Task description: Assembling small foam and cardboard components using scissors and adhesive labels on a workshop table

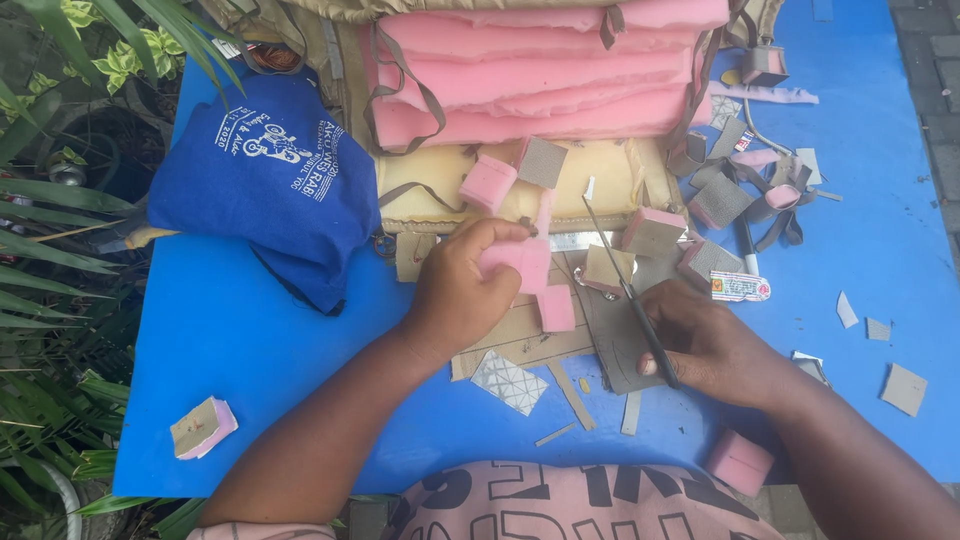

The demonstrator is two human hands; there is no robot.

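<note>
Around left hand (462, 290): scattered foam blocks (489, 183).

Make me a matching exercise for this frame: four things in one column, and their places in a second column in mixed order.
Things:
1. pink foam block
2. scissors
3. blue cloth bag
4. foam-and-cardboard block

Places:
A. lying alone near the blue board's near left corner
B. gripped in the right hand
C. held in the left hand's fingers
D. resting on the board's far left side, by the plants

Pairs: 1-C, 2-B, 3-D, 4-A
</note>
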